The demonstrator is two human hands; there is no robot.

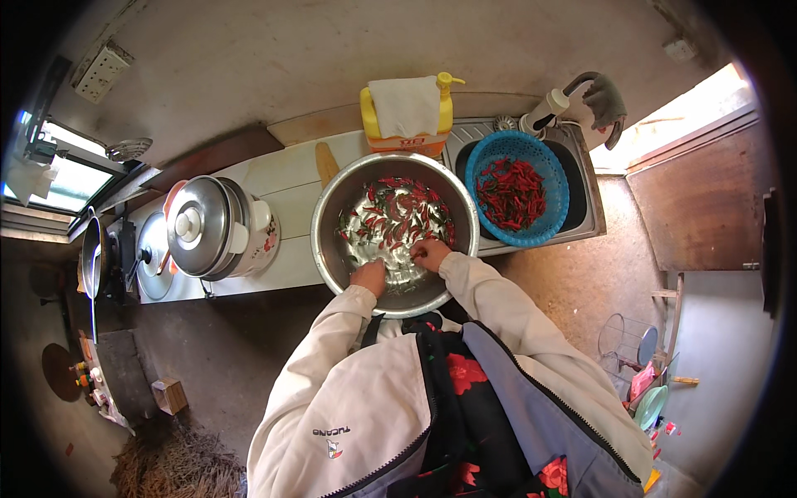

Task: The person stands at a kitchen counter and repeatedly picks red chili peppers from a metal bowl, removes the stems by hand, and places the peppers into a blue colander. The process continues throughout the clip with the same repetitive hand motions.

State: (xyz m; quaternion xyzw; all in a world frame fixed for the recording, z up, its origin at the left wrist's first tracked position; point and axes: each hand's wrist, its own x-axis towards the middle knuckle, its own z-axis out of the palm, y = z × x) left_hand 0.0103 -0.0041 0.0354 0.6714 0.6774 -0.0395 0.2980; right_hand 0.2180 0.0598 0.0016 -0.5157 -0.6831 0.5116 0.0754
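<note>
A large steel basin (320,249) stands before me, holding water with red chili peppers (408,205) and some green stems or leaves floating in it. My left hand (368,276) reaches over the near left rim, its fingertips down at the water and partly hidden. To its right, my right hand (431,254) is inside the basin with thumb and fingers curled together. Whether a pepper sits between those fingers is too small to tell. Beside the basin on the right, a blue plastic colander (476,218) full of red chili peppers (512,194) rests over the sink.
Behind the basin stands a yellow pump jug (370,112) draped with a white cloth (405,106). The faucet (551,109) rises behind the stainless sink (579,233). Leftward on the counter (299,205) are a lidded pot (199,227), a glass lid (152,255) and a wok (93,261).
</note>
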